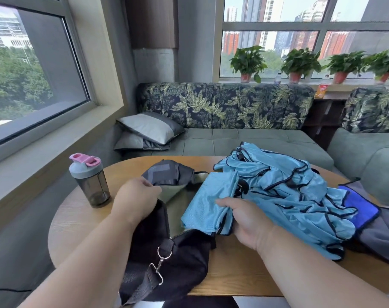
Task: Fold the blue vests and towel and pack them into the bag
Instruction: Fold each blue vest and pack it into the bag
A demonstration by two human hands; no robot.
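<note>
1. Slipping is the main risk — the folded vest [208,203] is thin, shiny cloth, and the right hand [244,221] grips only its near right edge, fingers curled round the layers, so the fold could spring open as it goes into the bag.
2. Losing the opening is the next one: the left hand [135,196] pinches the far rim of the black bag [178,258] to hold its mouth wide, and if that pinch lets go the soft sides would likely sag shut over the pale lining.
3. The folded vest lies half across the bag's mouth, its left part over the lining, its right part touching the right hand, just beside the heap of unfolded vests [295,196].
4. That heap could be dragged along, since its trim lies against the folded piece.
5. The blue towel [360,205] lies at the far right of the table [233,274], well apart from both hands — not yet packed.
6. The shaker bottle [90,181] stands left of the bag, near the left hand; a wide tug on the bag could knock it.
</note>
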